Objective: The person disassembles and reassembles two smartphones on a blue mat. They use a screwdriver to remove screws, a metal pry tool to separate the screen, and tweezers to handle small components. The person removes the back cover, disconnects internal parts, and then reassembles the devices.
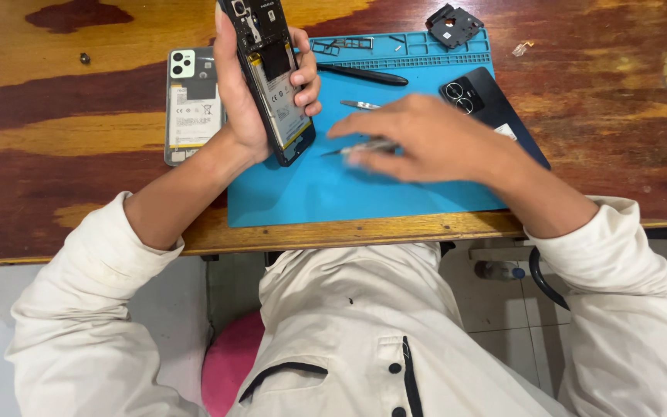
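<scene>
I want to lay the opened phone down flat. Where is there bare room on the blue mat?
The blue mat is bare along its near edge, below the left hand and right hand. The far edge is crowded: black pen tool, tweezers, dark back cover.

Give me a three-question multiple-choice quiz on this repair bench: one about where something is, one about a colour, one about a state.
1. Where does the second opened phone lie?
A. on the mat
B. on bare wood, left of the mat
C. on the lap

2. What colour is the mat?
A. blue
B. red
C. grey

3. How is the held phone?
A. sealed
B. back cover off
C. screen lit

Answers:
1 B, it rests on the table beside the mat.
2 A, the mat is plainly blue.
3 B, the left hand shows its insides; the right hand pinches a thin tool.
</scene>
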Motion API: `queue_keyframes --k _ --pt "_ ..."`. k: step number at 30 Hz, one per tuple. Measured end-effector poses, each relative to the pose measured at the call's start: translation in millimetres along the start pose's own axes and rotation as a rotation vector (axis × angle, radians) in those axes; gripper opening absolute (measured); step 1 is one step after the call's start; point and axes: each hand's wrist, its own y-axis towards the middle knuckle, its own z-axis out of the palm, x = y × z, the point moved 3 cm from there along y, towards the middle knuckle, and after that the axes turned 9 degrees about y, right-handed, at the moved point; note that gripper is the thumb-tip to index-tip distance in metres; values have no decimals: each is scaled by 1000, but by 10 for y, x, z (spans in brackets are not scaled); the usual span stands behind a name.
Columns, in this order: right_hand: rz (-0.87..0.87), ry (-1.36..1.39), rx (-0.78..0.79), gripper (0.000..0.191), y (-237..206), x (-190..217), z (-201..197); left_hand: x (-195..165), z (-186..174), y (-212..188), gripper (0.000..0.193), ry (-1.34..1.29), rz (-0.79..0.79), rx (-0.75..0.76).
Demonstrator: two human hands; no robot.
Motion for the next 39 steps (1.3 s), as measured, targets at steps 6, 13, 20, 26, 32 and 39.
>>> queue_keyframes --k 6,13,20,26,32,39 --pt "96 171 -138 17 101 -99 473 29 -20 10 89 -61 7 -26" --pt "74 155 -229 13 157 -211 662 77 -23 11 86 -157 17 -54" --pt "61 146 -231 13 155 -219 684 100 18 34 84 -108 53 -54" --pt "-4 121 -152 14 149 -247 379 55 27 16 84 -27 31 0" --pt "160 -69 -69 22 -31 -571 -14 -14 23 25 90 52 -13 2" --pt "230 -149 -81 19 -12 -547 46 -28 30 39 89 64 -31 -4"
